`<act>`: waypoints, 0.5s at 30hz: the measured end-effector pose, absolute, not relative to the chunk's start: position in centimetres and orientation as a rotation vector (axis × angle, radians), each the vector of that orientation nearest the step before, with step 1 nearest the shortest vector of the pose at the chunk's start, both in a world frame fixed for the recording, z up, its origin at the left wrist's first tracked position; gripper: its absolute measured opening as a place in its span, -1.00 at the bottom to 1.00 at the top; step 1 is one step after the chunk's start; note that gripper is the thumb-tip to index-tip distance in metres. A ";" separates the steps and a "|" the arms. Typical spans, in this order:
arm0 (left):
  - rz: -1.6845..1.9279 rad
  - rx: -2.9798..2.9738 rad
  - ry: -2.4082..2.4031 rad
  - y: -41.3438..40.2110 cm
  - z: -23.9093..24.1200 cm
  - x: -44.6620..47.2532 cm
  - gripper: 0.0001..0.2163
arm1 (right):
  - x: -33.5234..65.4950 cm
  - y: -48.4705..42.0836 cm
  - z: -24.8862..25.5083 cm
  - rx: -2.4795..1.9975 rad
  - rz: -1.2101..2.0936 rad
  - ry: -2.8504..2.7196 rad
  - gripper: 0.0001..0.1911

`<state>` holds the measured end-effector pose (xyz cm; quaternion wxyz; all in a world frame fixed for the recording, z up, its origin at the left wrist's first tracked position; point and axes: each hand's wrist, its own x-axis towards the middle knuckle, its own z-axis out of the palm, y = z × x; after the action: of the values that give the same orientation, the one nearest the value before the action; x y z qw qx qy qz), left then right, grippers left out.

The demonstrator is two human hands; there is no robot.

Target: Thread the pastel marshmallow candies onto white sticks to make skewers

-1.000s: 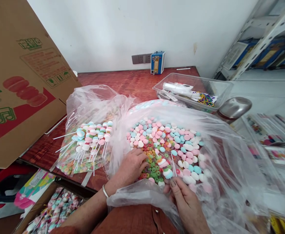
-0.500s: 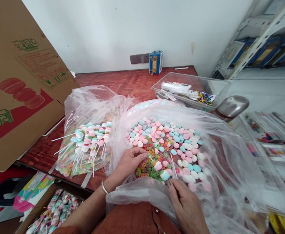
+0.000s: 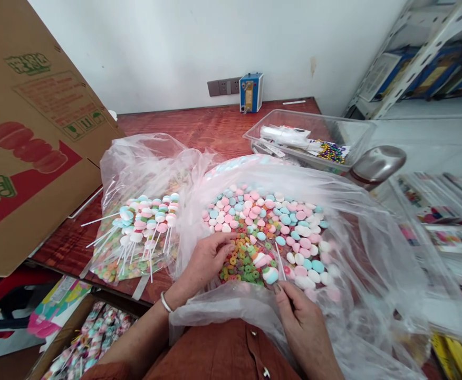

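Observation:
A big clear plastic bag (image 3: 357,232) lies open in front of me, full of pastel round candies (image 3: 290,221) and small coloured ring candies (image 3: 244,261). My left hand (image 3: 205,258) reaches into the bag with its fingers pinched together over the ring candies. My right hand (image 3: 302,322) rests at the bag's near edge and pinches a thin white stick (image 3: 280,261) that stands up among the candies. To the left, a second clear bag (image 3: 144,174) holds finished candy skewers (image 3: 144,227) with white sticks pointing toward me.
A large cardboard box (image 3: 29,137) leans at the left over the red wooden table (image 3: 199,126). A clear tray (image 3: 314,142) with beads and packets sits at the back right, beside a metal lid (image 3: 377,163). A box of wrapped candies (image 3: 88,338) stands below left.
My left hand has lifted slightly off the ring candies and closed its fingers into a pinch. My right hand keeps hold of the stick. The view has shifted a little downward.

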<state>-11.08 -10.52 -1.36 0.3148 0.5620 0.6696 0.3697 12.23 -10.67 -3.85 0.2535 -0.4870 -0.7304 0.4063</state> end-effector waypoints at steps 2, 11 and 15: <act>0.840 1.679 1.783 -10.6 -1.3 -11.7 -0.81 | 12.3 -10.6 -3.8 -1.333 1.097 -1.972 -0.61; 0.902 1.263 1.590 -10.8 -0.8 -9.8 -0.66 | 12.1 -10.5 -4.1 -1.274 1.101 -2.027 -0.64; 0.956 1.043 1.470 -10.3 -0.8 -9.6 -0.76 | 12.1 -10.6 -4.1 -1.280 1.113 -2.040 -0.63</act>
<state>-9.63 -10.27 -0.77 0.5234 0.4356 0.6139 0.3992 12.13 -10.64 -4.06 0.2417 -0.4681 -0.7462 0.4070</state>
